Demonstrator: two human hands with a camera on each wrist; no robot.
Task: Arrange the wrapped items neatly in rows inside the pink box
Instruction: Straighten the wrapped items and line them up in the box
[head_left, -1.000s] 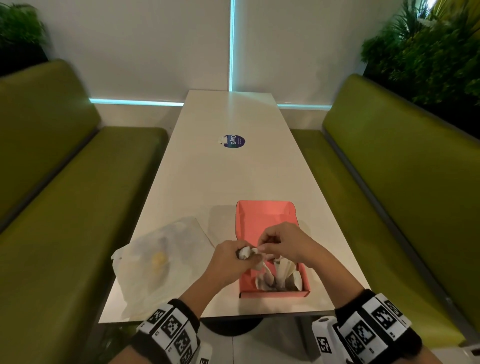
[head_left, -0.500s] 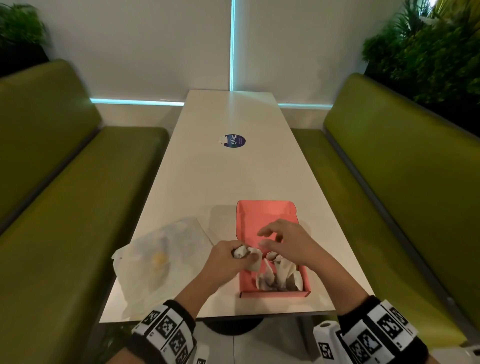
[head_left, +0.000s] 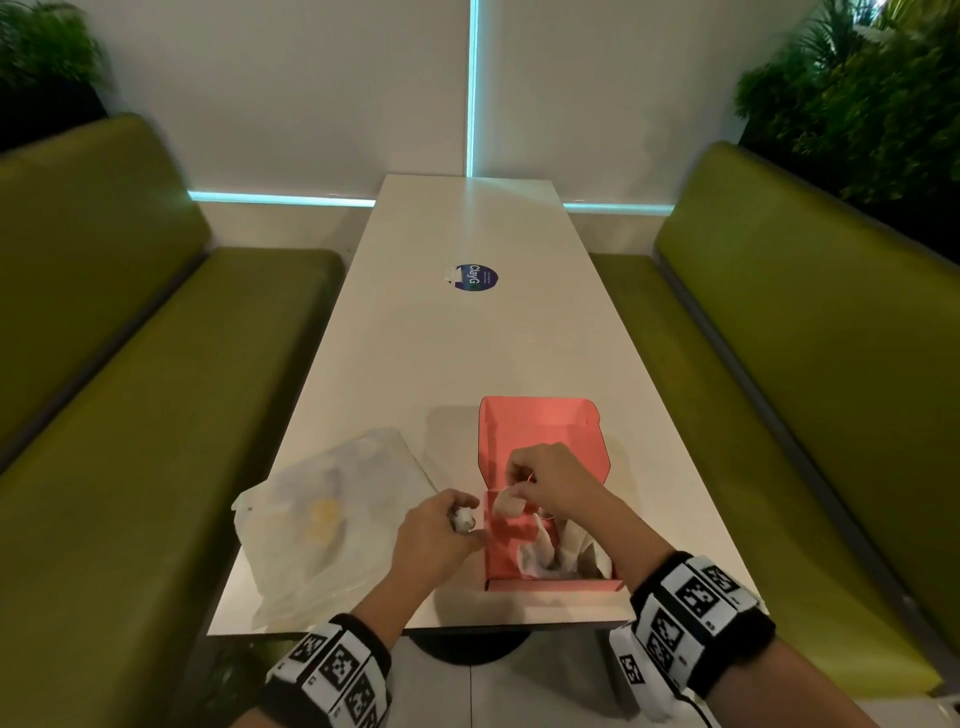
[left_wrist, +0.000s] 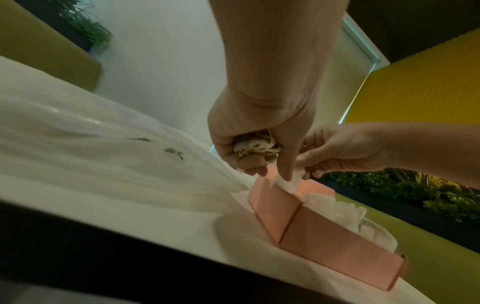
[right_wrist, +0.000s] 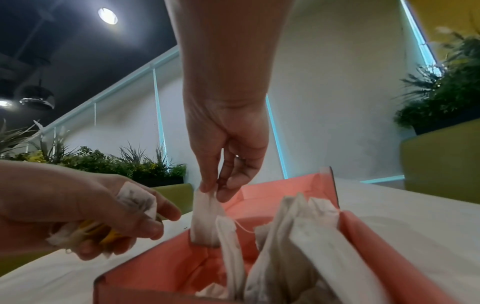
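Observation:
The pink box (head_left: 550, 583) stands open near the table's front edge, its lid (head_left: 540, 426) lying back. Several white wrapped sachets (head_left: 563, 553) stand upright in its near end, also in the right wrist view (right_wrist: 306, 236). My right hand (head_left: 545, 480) pinches one white sachet (head_left: 506, 504) by its top, over the box's left side (right_wrist: 205, 216). My left hand (head_left: 441, 530), just left of the box, grips a bunch of sachets with strings (left_wrist: 257, 147) (right_wrist: 135, 200).
A crumpled clear plastic bag (head_left: 337, 514) lies on the white table (head_left: 467, 353) left of the box. A blue round sticker (head_left: 475, 277) sits farther up the table. Green benches (head_left: 779, 364) flank both sides, with plants behind.
My right hand has pulled one sachet out of the left hand's bunch and carried it over the box. The left hand has drawn slightly left, away from the box.

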